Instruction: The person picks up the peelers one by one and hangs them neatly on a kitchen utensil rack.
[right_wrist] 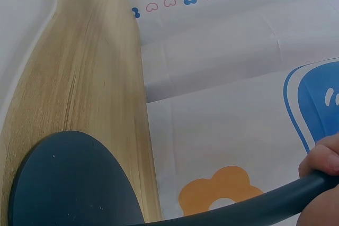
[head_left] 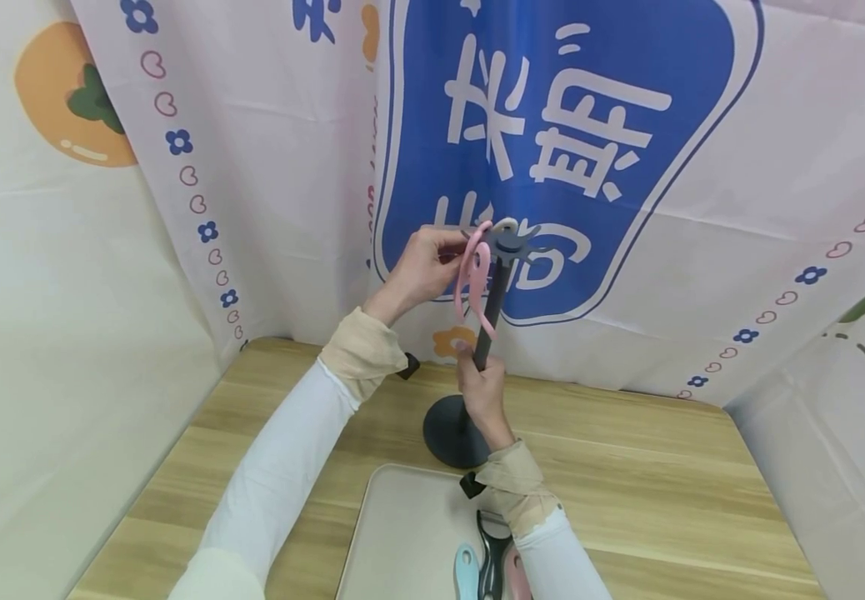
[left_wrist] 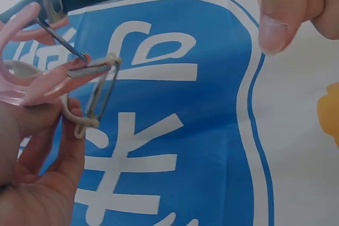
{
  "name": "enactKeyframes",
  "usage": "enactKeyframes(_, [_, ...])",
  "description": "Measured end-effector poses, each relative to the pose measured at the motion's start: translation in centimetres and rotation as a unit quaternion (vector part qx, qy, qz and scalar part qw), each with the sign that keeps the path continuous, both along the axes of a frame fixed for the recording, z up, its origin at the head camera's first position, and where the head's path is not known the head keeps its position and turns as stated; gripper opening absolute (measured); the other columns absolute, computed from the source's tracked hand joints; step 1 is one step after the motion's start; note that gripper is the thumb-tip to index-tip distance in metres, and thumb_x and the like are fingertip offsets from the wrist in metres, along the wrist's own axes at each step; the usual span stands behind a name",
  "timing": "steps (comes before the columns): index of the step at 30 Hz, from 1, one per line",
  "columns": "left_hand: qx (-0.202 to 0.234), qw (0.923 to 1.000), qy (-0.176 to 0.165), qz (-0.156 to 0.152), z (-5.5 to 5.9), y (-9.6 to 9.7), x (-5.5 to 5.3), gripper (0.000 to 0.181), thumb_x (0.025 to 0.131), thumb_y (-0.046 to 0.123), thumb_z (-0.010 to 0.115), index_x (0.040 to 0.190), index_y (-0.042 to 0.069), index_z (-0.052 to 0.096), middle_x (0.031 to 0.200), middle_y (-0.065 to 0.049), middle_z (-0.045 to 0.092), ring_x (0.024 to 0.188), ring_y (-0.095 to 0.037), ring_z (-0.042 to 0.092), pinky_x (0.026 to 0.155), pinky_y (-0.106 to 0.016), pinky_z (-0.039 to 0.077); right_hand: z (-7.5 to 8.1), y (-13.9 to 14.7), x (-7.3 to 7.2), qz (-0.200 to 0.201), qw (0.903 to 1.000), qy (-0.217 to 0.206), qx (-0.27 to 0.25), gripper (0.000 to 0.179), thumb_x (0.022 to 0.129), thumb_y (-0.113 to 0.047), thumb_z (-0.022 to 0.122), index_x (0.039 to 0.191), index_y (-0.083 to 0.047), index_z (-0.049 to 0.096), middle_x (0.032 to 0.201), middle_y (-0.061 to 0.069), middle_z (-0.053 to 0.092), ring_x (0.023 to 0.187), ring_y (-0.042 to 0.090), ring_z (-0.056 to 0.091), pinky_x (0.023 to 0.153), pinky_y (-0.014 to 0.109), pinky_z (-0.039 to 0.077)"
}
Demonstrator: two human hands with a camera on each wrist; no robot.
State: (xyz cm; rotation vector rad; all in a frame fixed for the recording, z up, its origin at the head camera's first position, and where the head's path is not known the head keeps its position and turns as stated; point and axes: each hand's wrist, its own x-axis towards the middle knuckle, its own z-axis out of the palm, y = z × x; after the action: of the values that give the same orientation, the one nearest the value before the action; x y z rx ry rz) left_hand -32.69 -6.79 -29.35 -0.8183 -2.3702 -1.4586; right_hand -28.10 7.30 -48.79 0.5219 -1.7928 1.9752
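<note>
A dark stand [head_left: 487,333] with a round base and a ring of hooks on top leans slightly in the head view. My right hand [head_left: 483,390] grips its pole about midway. At the hooks, my left hand [head_left: 428,265] pinches a pink peeler [head_left: 464,279], its fingers partly hidden behind it. A second pink peeler [head_left: 480,271] hangs close beside it, forked head down. In the left wrist view, a cream peeler [left_wrist: 82,123] overlaps the left hand's fingers, next to the pink handles and metal blades.
A pale tray [head_left: 395,517] lies on the wooden table [head_left: 650,483] in front of the stand's base [head_left: 451,433]. On it are a light blue-handled tool [head_left: 466,571], a black peeler [head_left: 494,554] and a pink handle [head_left: 517,575]. A printed cloth [head_left: 312,167] rises behind.
</note>
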Motion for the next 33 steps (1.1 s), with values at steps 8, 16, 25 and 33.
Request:
enactKeyframes(8, [0.009,0.9994,-0.006,-0.033,-0.6,-0.2,-0.3,0.016,0.102,0.002,0.071,0.115,0.002,0.080,0.108,-0.016,0.079,0.101,-0.028,0.075,0.094,-0.040,0.063,-0.1,0.0,0.2,-0.003,1.0000,-0.002,0.003,0.054,0.108,-0.001,0.051,0.056,-0.005,0.041,0.045,-0.012,0.037,0.037,0.002,0.030,0.037,0.021,0.021])
enactKeyframes(16, [0.017,0.9980,-0.035,-0.050,-0.9,-0.3,-0.4,0.018,0.103,0.001,0.068,0.117,0.003,0.079,0.106,-0.015,0.080,0.099,-0.027,0.076,0.089,-0.037,0.063,-0.1,0.1,0.2,-0.002,1.0000,-0.005,0.008,0.056,0.110,-0.009,0.054,0.056,-0.004,0.040,0.045,-0.011,0.037,0.037,0.002,0.030,0.037,0.021,0.021])
enactKeyframes(25, [0.020,0.9972,-0.043,-0.059,-1.3,-0.5,-0.4,0.023,0.106,0.004,0.064,0.126,0.003,0.076,0.103,-0.016,0.078,0.080,-0.023,0.069,0.065,-0.025,0.055,0.0,0.1,0.2,-0.002,1.0000,-0.007,0.005,0.056,0.110,-0.012,0.054,0.058,-0.001,0.040,0.046,-0.012,0.038,0.037,0.003,0.031,0.037,0.022,0.021])
enactKeyframes(33, [0.015,0.9970,-0.054,-0.052,-1.6,-0.5,-0.3,0.029,0.109,0.006,0.060,0.134,0.004,0.073,0.115,-0.018,0.077,0.089,-0.025,0.071,0.070,-0.025,0.057,-0.1,0.2,0.1,-0.001,0.9999,-0.009,-0.004,0.056,0.109,-0.012,0.056,0.057,-0.005,0.039,0.046,-0.013,0.037,0.038,0.002,0.030,0.037,0.021,0.021])
